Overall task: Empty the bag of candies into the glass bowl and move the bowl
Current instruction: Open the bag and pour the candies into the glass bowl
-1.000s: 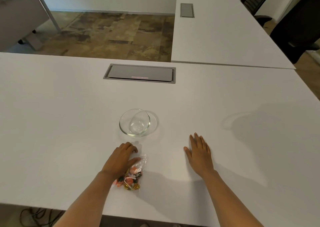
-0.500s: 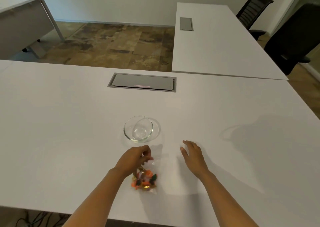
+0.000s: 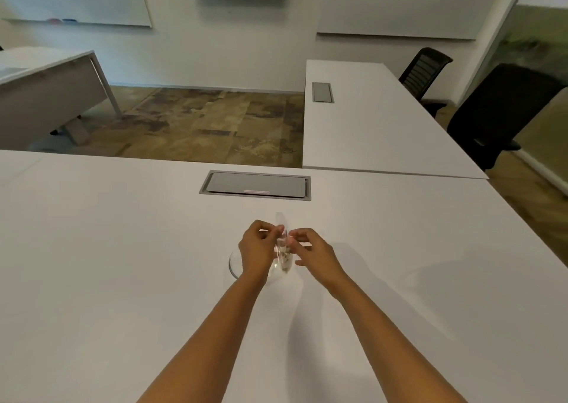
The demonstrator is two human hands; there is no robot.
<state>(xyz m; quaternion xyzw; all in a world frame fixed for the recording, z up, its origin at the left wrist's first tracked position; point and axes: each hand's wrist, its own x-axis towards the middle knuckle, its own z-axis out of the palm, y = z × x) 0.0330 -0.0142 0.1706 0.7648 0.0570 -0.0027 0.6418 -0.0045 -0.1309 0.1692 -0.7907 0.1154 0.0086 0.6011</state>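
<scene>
Both hands hold the clear plastic candy bag upright above the glass bowl. My left hand pinches the bag's left side near the top. My right hand pinches its right side. The bag looks thin and edge-on between my fingers; a few candies show near its bottom. The bowl stands on the white table, mostly hidden behind my left hand and wrist; only its left rim shows.
A grey cable hatch is set into the table beyond my hands. A second white table joins at the far right, with two black chairs behind it. Another desk stands at the far left.
My left hand lifted the bag off the table and carried it forward over the bowl. My right hand left the table and took hold of the bag. The camera tilted up.
</scene>
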